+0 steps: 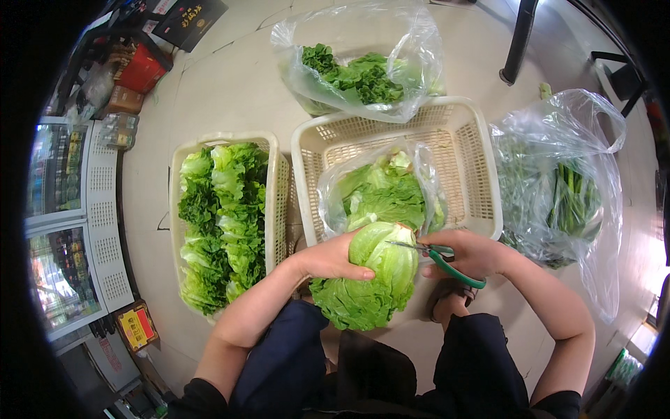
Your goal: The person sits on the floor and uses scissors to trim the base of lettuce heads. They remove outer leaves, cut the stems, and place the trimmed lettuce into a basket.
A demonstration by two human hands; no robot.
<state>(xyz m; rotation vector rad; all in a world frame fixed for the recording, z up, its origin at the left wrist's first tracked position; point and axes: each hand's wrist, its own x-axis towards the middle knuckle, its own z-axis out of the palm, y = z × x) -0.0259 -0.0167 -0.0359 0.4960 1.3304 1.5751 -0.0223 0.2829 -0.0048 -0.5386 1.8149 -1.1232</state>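
Observation:
My left hand (340,256) grips a head of green leaf lettuce (379,277) from its left side, thumb across the leaves. In my right hand (463,254) is a pair of scissors with green handles (455,272); their blades lie against the top of the lettuce, near its stem end. Just beyond the lettuce, a clear plastic bag (330,196) with more lettuce (384,194) rests in a cream plastic basket (476,173). Left of that, a second cream basket (272,204) holds rows of lettuce (230,209).
An open plastic bag of leafy greens (361,76) stands behind the middle basket. Another clear bag with long green vegetables (573,199) lies to the right. Glass-door fridges (60,220) line the left, near a yellow and red box (137,326). A black metal leg (518,47) stands at the upper right.

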